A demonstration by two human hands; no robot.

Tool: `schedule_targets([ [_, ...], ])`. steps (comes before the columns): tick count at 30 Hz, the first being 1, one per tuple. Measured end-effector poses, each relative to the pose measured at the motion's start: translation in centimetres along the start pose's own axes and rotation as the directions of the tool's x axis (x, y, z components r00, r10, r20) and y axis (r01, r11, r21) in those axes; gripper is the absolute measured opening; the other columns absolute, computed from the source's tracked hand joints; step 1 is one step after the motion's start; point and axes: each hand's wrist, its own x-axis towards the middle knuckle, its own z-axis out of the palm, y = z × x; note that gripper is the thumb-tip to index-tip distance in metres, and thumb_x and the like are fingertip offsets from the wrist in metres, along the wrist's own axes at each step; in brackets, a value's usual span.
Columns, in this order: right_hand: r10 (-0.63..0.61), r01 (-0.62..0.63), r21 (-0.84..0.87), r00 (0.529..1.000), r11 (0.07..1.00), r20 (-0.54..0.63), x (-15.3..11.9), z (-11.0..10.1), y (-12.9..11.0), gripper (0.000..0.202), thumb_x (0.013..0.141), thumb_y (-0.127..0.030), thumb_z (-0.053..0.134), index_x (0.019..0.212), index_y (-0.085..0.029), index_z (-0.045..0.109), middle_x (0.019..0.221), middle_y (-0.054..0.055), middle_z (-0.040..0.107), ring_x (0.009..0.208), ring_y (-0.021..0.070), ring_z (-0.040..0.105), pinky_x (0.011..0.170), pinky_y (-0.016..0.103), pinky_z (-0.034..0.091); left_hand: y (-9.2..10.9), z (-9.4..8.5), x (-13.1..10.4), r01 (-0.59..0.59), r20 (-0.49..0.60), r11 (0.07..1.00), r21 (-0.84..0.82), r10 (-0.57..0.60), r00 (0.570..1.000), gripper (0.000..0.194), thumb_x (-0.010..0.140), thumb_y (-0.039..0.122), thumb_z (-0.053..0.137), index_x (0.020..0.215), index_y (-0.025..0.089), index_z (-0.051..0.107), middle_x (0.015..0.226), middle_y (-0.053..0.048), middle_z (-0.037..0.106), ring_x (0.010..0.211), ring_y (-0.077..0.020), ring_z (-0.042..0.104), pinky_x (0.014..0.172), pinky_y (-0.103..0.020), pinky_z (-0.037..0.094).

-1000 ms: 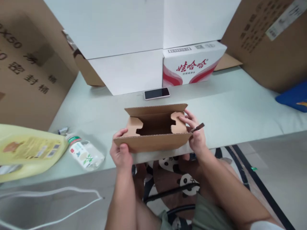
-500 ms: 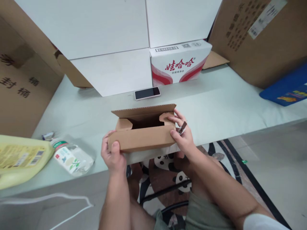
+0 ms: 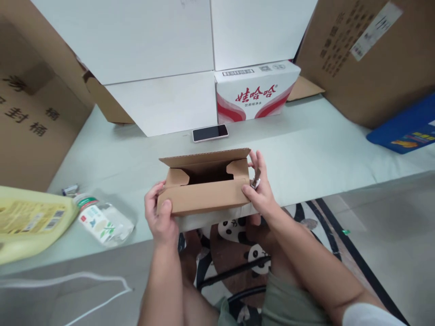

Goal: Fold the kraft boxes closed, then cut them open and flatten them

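Observation:
A small brown cardboard box (image 3: 207,198) is held at the table's front edge, its long lid flap raised at the back and its two side flaps standing part way up. Its dark inside shows no contents. My left hand (image 3: 162,218) grips the left end, thumb on the front face and fingers around the side. At the right end, my right hand (image 3: 261,190) presses its thumb on the front corner, fingers behind and beside the box. A small brown and silver object (image 3: 255,179), too small to name, sits between that hand's fingers.
Behind the box lies a phone (image 3: 210,133) on the pale table cover (image 3: 306,149). White boxes (image 3: 163,104) and a red-white carton (image 3: 256,97) stand at the back. A clear bottle (image 3: 105,222) and yellow jug (image 3: 34,224) lie left; a blue container (image 3: 404,129) is right.
My right hand's fingers have lifted off the right side flap and straightened up beside the box. The box stays almost in place, still between both hands.

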Motion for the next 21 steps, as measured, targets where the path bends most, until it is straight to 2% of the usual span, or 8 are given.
schedule_targets([
  [2, -0.043, 0.044, -0.011, 0.999, 0.999, 0.018, 0.2, -0.2, 0.3, 0.093, 0.088, -0.053, 0.059, 0.163, -0.031, 0.007, 0.162, 0.012, 0.037, 0.142, 0.0309, 0.046, 0.116, 0.053, 0.039, -0.1, -0.1, 0.0, -0.011, 0.006, 1.000, -0.011, 0.011, 1.000, 0.036, 0.077, 0.039, 0.069, 0.110, 0.023, 0.068, 0.121, -0.007, 0.066, 0.120, -0.0263, 0.058, 0.105, -0.039, 0.044],
  [4, -0.069, 0.069, -0.031, 0.998, 0.997, 0.011, 0.4, -0.3, 0.5, 0.093, 0.086, -0.054, 0.061, 0.162, -0.031, 0.011, 0.156, 0.012, 0.044, 0.138, 0.0313, 0.048, 0.115, 0.054, 0.040, -0.2, -0.2, 0.0, -0.014, 0.005, 1.000, -0.008, 0.014, 1.000, 0.038, 0.077, 0.040, 0.069, 0.111, 0.023, 0.067, 0.121, -0.007, 0.066, 0.118, -0.0263, 0.059, 0.104, -0.039, 0.045],
  [7, -0.115, 0.114, -0.047, 0.993, 0.992, -0.017, 0.6, -0.4, 0.3, 0.070, 0.085, -0.055, 0.061, 0.148, -0.031, 0.041, 0.147, 0.011, 0.051, 0.134, 0.0322, 0.051, 0.115, 0.055, 0.039, -0.4, -0.3, 0.0, -0.007, 0.003, 1.000, 0.011, 0.007, 1.000, 0.042, 0.076, 0.043, 0.069, 0.112, 0.023, 0.066, 0.122, -0.008, 0.067, 0.116, -0.0259, 0.060, 0.101, -0.038, 0.046],
  [8, -0.130, 0.129, -0.046, 0.991, 0.991, -0.025, 0.6, -0.4, 0.1, 0.058, 0.085, -0.054, 0.060, 0.137, -0.030, 0.051, 0.143, 0.011, 0.052, 0.133, 0.0326, 0.051, 0.114, 0.056, 0.040, -0.5, -0.3, -0.1, -0.007, 0.003, 1.000, 0.011, 0.007, 1.000, 0.042, 0.076, 0.043, 0.069, 0.113, 0.023, 0.066, 0.122, -0.007, 0.067, 0.114, -0.0253, 0.061, 0.101, -0.038, 0.047],
  [10, -0.148, 0.147, -0.033, 0.988, 0.989, -0.036, 0.6, -0.3, -0.1, 0.038, 0.086, -0.052, 0.061, 0.115, -0.028, 0.061, 0.137, 0.011, 0.054, 0.131, 0.0327, 0.053, 0.111, 0.056, 0.043, -0.6, -0.3, -0.1, -0.017, 0.008, 1.000, 0.008, 0.017, 1.000, 0.043, 0.077, 0.044, 0.069, 0.115, 0.024, 0.066, 0.121, -0.007, 0.068, 0.111, -0.0240, 0.062, 0.100, -0.038, 0.048],
  [13, -0.150, 0.148, -0.040, 0.987, 0.988, -0.058, 0.5, -0.2, -0.4, 0.028, 0.087, -0.051, 0.061, 0.101, -0.027, 0.064, 0.135, 0.011, 0.055, 0.132, 0.0324, 0.054, 0.112, 0.057, 0.043, -0.7, -0.7, -0.1, -0.043, 0.035, 0.997, 0.059, 0.041, 0.999, 0.043, 0.081, 0.045, 0.067, 0.119, 0.025, 0.068, 0.124, -0.007, 0.067, 0.114, -0.0246, 0.062, 0.105, -0.040, 0.046],
  [17, -0.132, 0.127, -0.089, 0.990, 0.988, -0.047, 0.5, -0.4, -0.6, 0.031, 0.088, -0.053, 0.060, 0.102, -0.026, 0.067, 0.140, 0.011, 0.056, 0.134, 0.0337, 0.053, 0.115, 0.060, 0.038, -0.5, -1.5, 0.1, -0.136, 0.136, 0.971, 0.199, 0.110, 0.985, 0.038, 0.088, 0.046, 0.060, 0.119, 0.027, 0.073, 0.130, -0.006, 0.065, 0.129, -0.0276, 0.056, 0.117, -0.046, 0.038],
  [21, -0.123, 0.121, -0.103, 0.992, 0.987, -0.009, 0.2, -0.8, -0.8, 0.034, 0.090, -0.054, 0.059, 0.107, -0.026, 0.069, 0.148, 0.011, 0.054, 0.137, 0.0352, 0.052, 0.112, 0.061, 0.041, 0.0, -1.8, 0.4, -0.204, 0.192, 0.949, 0.241, 0.159, 0.968, 0.031, 0.091, 0.043, 0.057, 0.111, 0.029, 0.078, 0.129, -0.004, 0.067, 0.128, -0.0267, 0.057, 0.115, -0.046, 0.040],
])
